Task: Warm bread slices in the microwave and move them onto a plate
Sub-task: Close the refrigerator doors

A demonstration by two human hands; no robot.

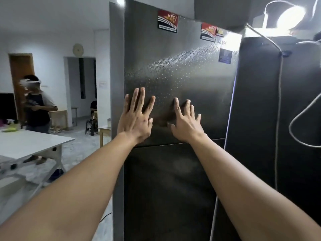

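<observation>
A tall dark grey fridge (182,66) fills the middle of the head view, its upper door shut above a lower door (170,188). My left hand (137,117) lies flat on the upper door near its left edge, fingers straight and spread. My right hand (186,120) is held flat beside it with fingers spread, at or just off the same door. Neither hand holds anything. No bread, microwave or plate is in view.
A black cabinet side (278,110) with white cables (279,101) stands right of the fridge. A white table (31,143) is at the left. A person (37,105) stands behind it. Tiled floor lies between table and fridge.
</observation>
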